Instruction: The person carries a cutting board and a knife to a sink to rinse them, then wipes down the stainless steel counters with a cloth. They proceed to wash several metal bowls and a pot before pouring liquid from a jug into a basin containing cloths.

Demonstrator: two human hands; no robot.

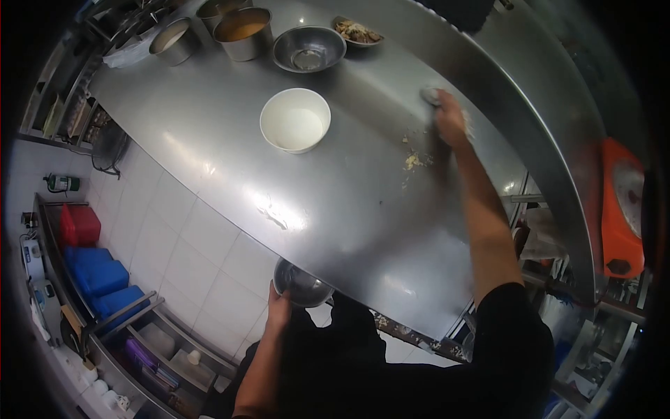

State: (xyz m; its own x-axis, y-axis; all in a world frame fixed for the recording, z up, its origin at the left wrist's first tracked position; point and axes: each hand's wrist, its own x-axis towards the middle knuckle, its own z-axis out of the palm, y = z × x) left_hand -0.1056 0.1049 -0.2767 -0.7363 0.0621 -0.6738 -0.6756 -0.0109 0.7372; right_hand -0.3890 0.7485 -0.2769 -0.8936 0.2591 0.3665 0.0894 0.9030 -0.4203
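Observation:
My left hand (278, 309) grips the rim of a metal bowl (301, 285), held just below the near edge of the steel table (230, 153). Farther out, my right hand (452, 124) is pressed down on the tabletop with a whitish cloth (431, 96) bunched under it; the fingers are partly hidden and slightly blurred. Yellowish crumbs (414, 160) lie scattered on the steel to the left of that forearm. A white tub (295, 120) stands upright near the middle of the table.
Along the far side are a wide metal bowl (309, 50), a dish of food (358, 32), a pot of orange liquid (243, 35) and a pot with pale contents (174, 42). An orange scale (621, 209) is at right. Blue bins (98, 272) stand at left.

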